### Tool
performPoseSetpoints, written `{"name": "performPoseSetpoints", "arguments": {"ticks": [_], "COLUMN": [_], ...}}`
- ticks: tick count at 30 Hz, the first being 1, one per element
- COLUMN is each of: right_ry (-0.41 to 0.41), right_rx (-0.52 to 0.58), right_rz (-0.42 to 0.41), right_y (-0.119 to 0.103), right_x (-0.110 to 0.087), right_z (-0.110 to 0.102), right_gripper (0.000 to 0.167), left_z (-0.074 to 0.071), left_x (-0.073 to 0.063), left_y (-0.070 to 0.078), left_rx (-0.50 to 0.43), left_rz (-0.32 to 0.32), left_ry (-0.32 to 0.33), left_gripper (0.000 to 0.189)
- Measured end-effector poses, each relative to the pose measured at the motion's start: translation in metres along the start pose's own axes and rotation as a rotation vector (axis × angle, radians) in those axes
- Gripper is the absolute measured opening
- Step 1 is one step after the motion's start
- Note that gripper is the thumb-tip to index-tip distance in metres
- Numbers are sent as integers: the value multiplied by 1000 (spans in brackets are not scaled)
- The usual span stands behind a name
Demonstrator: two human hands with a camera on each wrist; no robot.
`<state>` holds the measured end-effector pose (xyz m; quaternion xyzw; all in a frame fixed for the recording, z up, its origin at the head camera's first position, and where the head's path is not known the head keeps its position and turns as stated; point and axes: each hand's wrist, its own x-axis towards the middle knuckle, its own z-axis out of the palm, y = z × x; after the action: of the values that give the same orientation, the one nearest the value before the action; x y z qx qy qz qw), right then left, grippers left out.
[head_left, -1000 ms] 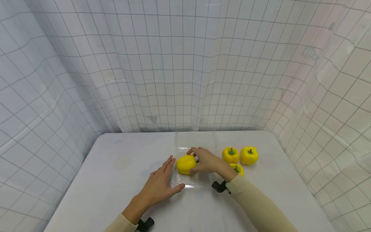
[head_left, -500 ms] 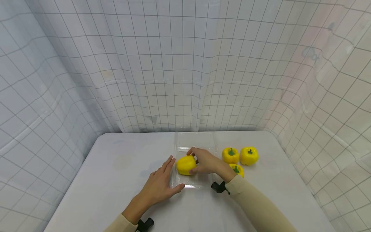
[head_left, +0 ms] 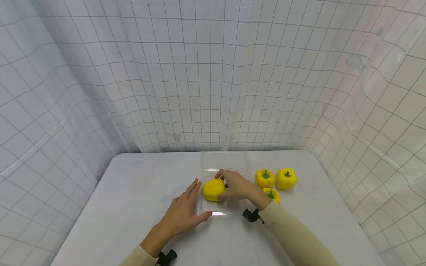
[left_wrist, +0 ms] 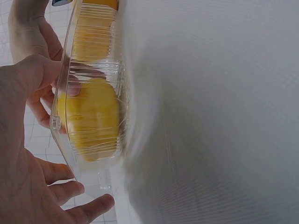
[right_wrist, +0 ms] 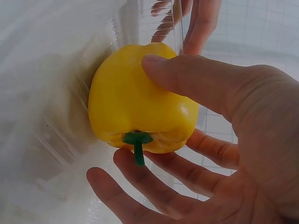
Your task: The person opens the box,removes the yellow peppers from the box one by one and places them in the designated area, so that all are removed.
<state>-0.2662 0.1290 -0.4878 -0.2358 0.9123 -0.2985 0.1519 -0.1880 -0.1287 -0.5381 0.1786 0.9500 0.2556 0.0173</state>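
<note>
A yellow bell pepper point(head_left: 212, 190) lies on its side in the left part of a clear plastic clamshell container point(head_left: 224, 208). My right hand point(head_left: 237, 185) holds this pepper, thumb on one side and fingers on the other. Its green stem point(right_wrist: 138, 142) points toward the palm in the right wrist view. My left hand point(head_left: 183, 211) rests at the container's left front corner, fingers spread and fairly straight along the left side, thumb at the front. Through the clear wall point(left_wrist: 93, 70), the left wrist view shows the pepper inside.
Two yellow peppers, one nearer point(head_left: 264, 179) and one farther right point(head_left: 286, 179), stand right of the container. Another pepper point(head_left: 271, 194) is partly hidden by the right wrist. The container's lid point(head_left: 224, 159) lies folded back toward the table's far edge. Grid-patterned curtains point(head_left: 199, 92) surround the white table point(head_left: 133, 192).
</note>
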Motion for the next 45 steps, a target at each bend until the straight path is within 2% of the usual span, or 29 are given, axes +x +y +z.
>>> {"name": "performPoseSetpoints", "arguments": {"ticks": [8,18,45], "right_ry": [3,19,58], "right_rx": [3,-30,5], "right_rz": [-4,-67,-21], "right_y": [0,2,1], "right_x": [-2,-5,-16], "right_z": [0,-1,0], "right_gripper": [69,69,67], "left_z": [-2,-1,0], "left_x": [-1,-2,-1], "left_y": [1,2,2], "left_rx": [8,19,24], "left_rz": [12,3,-5], "left_ry": [-2,-4,-6], "left_gripper": [112,112,112]}}
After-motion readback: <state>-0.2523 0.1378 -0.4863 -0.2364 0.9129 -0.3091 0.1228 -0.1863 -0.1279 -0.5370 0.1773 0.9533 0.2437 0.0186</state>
